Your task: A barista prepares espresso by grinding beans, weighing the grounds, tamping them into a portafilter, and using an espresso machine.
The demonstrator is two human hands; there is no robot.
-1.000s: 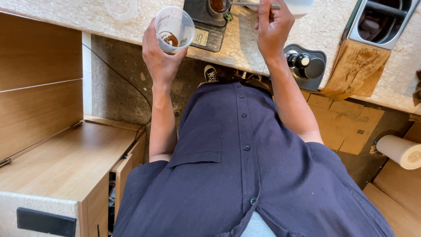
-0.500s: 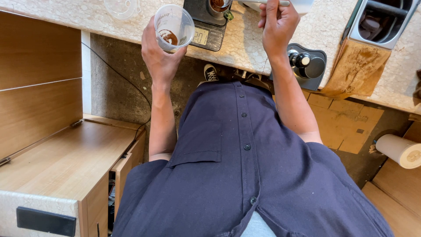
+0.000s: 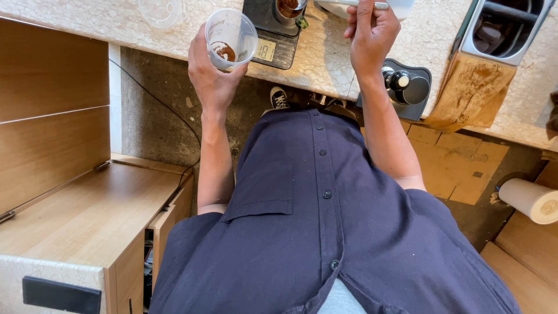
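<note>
The top edge of the view is cutting off much of what is going on. The right hand (image 3: 372, 32) is closing its grip around a thin metal handle (image 3: 363, 4), probably a spoon, whose working end is running out of frame or lying hidden behind the fingers. Beside it a small metal cup (image 3: 289, 8) of brown grounds is sitting on a dark digital scale (image 3: 273, 35), and only its lower part is showing. A white vessel (image 3: 401, 6) behind the right hand is also being clipped by the frame.

The left hand (image 3: 212, 78) is wrapping its grip around a clear plastic cup (image 3: 231, 38), holding it tilted over the table's near edge, just left of the scale; a little brown powder is lying at the bottom of the cup. A clear plastic lid (image 3: 161, 11) is resting further left, half cut off.

The table (image 3: 87, 26) is showing a pale speckled stone top. A black tamper (image 3: 401, 81) is standing on a dark mat near the right forearm, and a metal bin (image 3: 503, 29) is sitting at the right. Below, a wooden cabinet (image 3: 75, 215) is filling the left side, flattened cardboard (image 3: 453, 168) is covering the floor, and a paper roll (image 3: 532, 200) is lying at the right. The person's dark shirt (image 3: 314, 232) is hiding most of the floor, with one shoe (image 3: 279, 97) peeking out.
</note>
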